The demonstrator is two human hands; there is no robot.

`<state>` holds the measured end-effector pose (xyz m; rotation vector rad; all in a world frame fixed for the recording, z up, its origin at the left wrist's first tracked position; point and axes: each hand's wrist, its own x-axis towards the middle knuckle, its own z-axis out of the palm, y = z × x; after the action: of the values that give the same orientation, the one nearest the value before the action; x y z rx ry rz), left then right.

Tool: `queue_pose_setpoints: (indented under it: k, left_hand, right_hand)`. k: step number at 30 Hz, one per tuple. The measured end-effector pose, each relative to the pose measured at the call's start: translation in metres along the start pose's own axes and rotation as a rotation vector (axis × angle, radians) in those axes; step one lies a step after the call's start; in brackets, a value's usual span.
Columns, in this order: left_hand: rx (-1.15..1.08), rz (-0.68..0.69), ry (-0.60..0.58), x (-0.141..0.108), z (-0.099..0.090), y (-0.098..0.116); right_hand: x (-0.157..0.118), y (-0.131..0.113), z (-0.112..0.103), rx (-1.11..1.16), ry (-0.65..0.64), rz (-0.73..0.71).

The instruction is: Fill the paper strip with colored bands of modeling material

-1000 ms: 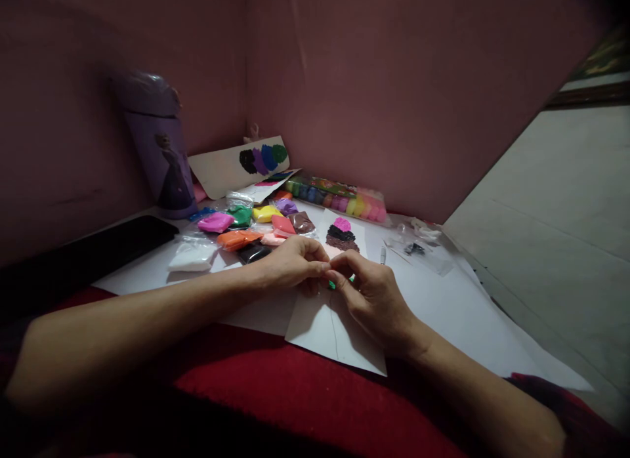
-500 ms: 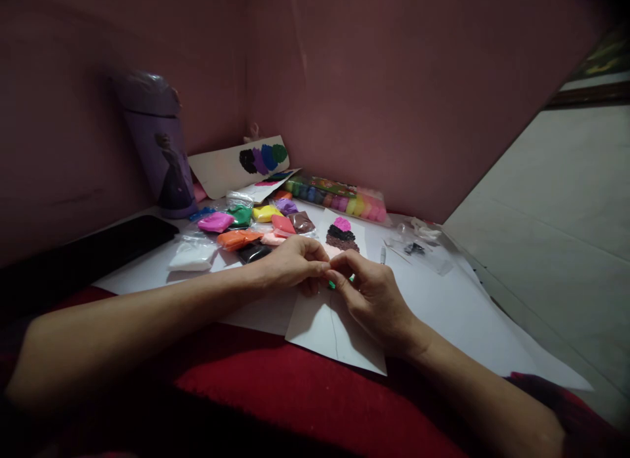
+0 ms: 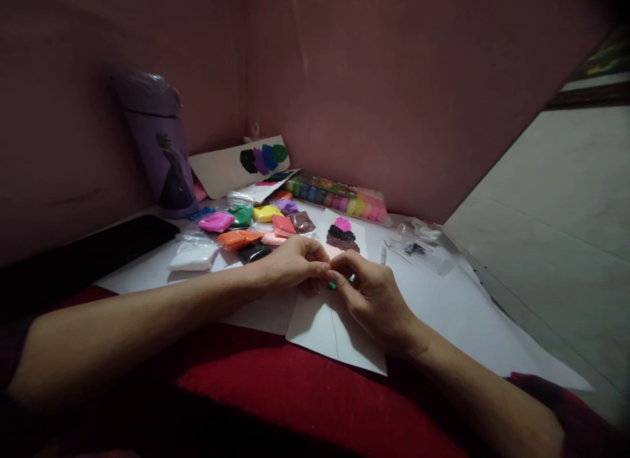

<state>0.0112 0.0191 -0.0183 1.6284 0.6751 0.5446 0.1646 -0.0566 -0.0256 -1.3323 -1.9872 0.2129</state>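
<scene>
A white card (image 3: 319,329) with a thin drawn line lies in front of me. Its upper part carries pink (image 3: 342,224), black and brown (image 3: 343,242) textured patches, with a pale pink one partly covered. Over the card's middle, my left hand (image 3: 301,264) is closed in a pinch, its fingertips meeting those of my right hand (image 3: 361,291), which is pinched too. Bits of green clay (image 3: 331,285) show below and between the right fingers. What the fingertips themselves hold is too small to make out.
Bagged clay in several colours (image 3: 239,239) lies behind my left hand. A purple bottle (image 3: 165,149), painted card (image 3: 221,166) and clay box (image 3: 339,199) stand further back. At right is a plastic bag (image 3: 428,258); a dark phone-like object (image 3: 123,241) lies left.
</scene>
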Motion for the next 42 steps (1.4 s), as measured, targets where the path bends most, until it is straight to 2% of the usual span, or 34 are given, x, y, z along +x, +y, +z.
queue_pose_setpoints:
  k: [16,42]
  left_hand:
    - [0.035,-0.006,0.007,0.0015,-0.0007,-0.0028]
    - [0.067,-0.050,0.012,-0.0015,0.0013,0.0043]
  right_hand:
    - [0.0003,-0.0007,-0.0008,-0.032,-0.024,0.004]
    - [-0.0002,0.0006,-0.0009,-0.054,-0.079,-0.005]
